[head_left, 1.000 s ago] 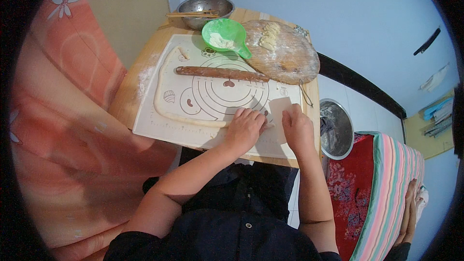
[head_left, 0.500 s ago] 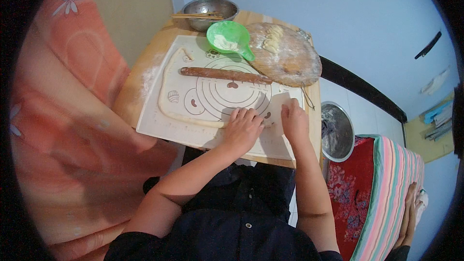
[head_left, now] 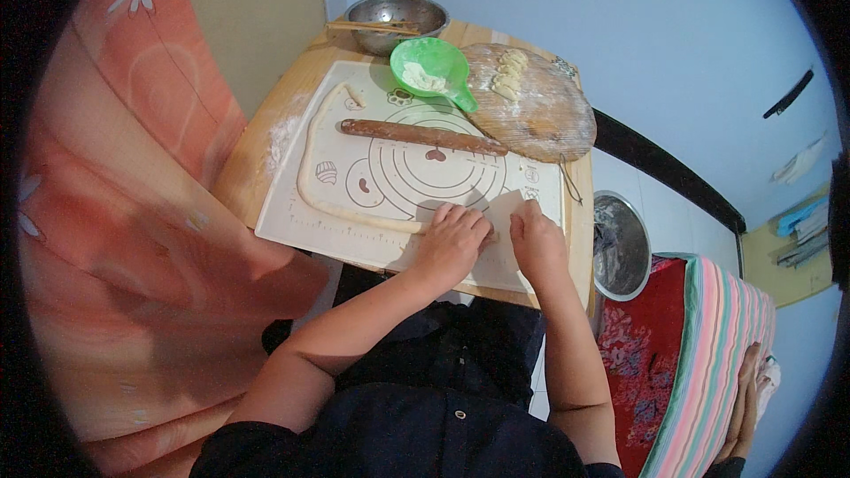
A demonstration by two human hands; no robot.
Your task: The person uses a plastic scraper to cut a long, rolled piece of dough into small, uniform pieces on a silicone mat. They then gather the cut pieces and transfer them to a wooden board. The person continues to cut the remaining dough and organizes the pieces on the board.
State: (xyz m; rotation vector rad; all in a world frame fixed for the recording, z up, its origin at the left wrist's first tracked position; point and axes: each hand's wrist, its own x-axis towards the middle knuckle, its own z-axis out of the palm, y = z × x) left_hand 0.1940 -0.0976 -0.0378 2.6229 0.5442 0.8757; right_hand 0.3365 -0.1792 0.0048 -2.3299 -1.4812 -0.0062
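A long thin dough rope (head_left: 305,173) curves down the left side of a pale baking mat (head_left: 292,212) and along its near edge. My left hand (head_left: 452,239) lies on the right end of that rope, fingers curled over it. Right beside it, my right hand (head_left: 536,243) grips a flat white scraper (head_left: 506,206) standing on the mat. The stretch of dough under my hands is hidden.
A wooden rolling pin (head_left: 425,135) lies across the mat. Behind it are a green scoop bowl of flour (head_left: 429,66), a metal bowl (head_left: 396,13) with chopsticks, and a round wooden board (head_left: 549,115) with dumplings (head_left: 509,75). A metal pot (head_left: 620,243) and striped cloth (head_left: 708,363) sit lower right.
Both hands stay at the mat's near edge, almost where they were. The view has shifted slightly.
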